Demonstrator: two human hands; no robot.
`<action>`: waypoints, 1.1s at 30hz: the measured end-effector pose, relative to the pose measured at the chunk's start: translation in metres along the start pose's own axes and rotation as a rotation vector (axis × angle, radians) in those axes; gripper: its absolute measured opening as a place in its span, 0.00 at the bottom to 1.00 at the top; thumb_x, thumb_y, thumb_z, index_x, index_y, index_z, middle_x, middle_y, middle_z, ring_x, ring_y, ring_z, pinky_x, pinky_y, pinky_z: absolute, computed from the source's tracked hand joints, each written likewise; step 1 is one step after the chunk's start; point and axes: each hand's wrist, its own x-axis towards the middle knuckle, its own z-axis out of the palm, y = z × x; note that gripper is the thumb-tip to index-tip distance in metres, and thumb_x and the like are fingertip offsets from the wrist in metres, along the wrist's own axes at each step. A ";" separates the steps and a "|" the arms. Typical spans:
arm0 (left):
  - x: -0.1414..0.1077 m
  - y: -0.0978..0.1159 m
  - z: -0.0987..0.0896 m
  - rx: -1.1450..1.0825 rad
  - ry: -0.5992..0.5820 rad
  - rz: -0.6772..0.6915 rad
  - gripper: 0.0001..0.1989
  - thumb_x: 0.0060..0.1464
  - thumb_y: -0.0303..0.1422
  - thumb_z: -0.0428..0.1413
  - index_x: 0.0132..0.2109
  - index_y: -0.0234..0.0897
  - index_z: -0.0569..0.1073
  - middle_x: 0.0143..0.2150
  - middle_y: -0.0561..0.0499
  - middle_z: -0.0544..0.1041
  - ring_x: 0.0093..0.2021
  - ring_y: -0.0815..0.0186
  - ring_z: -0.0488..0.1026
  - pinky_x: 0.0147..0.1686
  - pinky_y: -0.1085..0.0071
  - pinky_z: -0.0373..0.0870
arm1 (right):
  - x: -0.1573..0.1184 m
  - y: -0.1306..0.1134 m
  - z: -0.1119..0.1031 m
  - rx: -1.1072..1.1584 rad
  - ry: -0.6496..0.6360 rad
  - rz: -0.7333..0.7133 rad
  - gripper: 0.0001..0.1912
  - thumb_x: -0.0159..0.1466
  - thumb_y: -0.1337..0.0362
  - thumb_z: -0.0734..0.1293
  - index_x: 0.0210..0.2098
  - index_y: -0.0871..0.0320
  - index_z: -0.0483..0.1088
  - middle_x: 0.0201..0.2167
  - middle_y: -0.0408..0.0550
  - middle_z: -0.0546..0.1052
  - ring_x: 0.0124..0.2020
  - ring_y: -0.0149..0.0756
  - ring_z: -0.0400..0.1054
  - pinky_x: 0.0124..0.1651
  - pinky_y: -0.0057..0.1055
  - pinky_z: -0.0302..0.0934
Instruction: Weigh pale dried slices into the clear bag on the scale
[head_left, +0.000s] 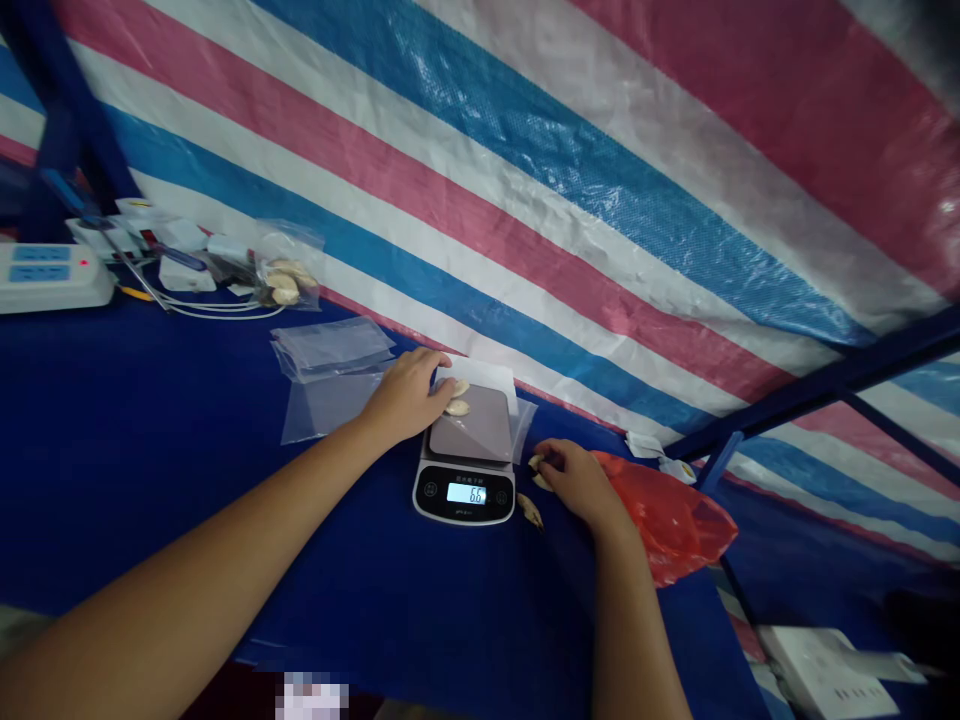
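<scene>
Two bare arms reach forward over a blue counter (142, 440), one to each side of a digital scale (472, 440). The left arm runs diagonally inward, and its left hand (409, 395) lies palm down at the far left corner of the scale's plate. Its grip is apart: the index finger stretches along the far edge while the thumb points at two pale pieces (457, 398) on the plate; whether it touches them is unclear. The right arm comes up more steeply, its wrist bent inward, and the right hand (581, 480) curls down just beside the scale. Its grip is clamped on a dried piece (536, 462), between thumb and fingertips. Nearer the person, a darker piece (530, 511) lies on the counter beside the lit display (466, 494), which reads 6.6. A red plastic bag (667, 515) spreads beyond the right wrist; clear bags (334, 375) lie left of the scale.
</scene>
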 end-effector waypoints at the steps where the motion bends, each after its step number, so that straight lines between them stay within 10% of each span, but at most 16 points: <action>1: 0.000 0.000 0.000 -0.002 0.001 0.003 0.13 0.60 0.37 0.52 0.48 0.35 0.73 0.51 0.43 0.76 0.52 0.54 0.71 0.56 0.55 0.66 | 0.000 -0.001 0.000 -0.012 -0.010 -0.013 0.14 0.60 0.72 0.64 0.41 0.56 0.78 0.42 0.48 0.80 0.42 0.37 0.73 0.45 0.31 0.62; 8: 0.002 0.000 -0.002 0.006 -0.026 -0.020 0.11 0.58 0.34 0.53 0.47 0.36 0.73 0.48 0.43 0.77 0.49 0.56 0.72 0.52 0.57 0.68 | -0.005 0.001 -0.009 0.046 -0.024 0.062 0.05 0.59 0.63 0.67 0.28 0.55 0.73 0.27 0.44 0.78 0.28 0.35 0.70 0.31 0.29 0.56; 22: 0.004 -0.003 0.001 -0.027 -0.034 -0.050 0.02 0.54 0.32 0.56 0.35 0.38 0.71 0.34 0.50 0.76 0.32 0.65 0.70 0.38 0.64 0.65 | 0.009 -0.024 0.011 0.381 0.473 0.110 0.17 0.54 0.48 0.72 0.29 0.56 0.75 0.26 0.48 0.79 0.28 0.39 0.72 0.33 0.33 0.63; 33: 0.004 -0.003 0.003 -0.072 -0.031 -0.039 0.02 0.52 0.31 0.56 0.35 0.38 0.72 0.32 0.51 0.76 0.31 0.66 0.70 0.36 0.66 0.67 | 0.020 -0.048 0.037 0.790 0.267 0.049 0.18 0.55 0.51 0.73 0.35 0.60 0.80 0.29 0.48 0.81 0.25 0.34 0.69 0.25 0.27 0.59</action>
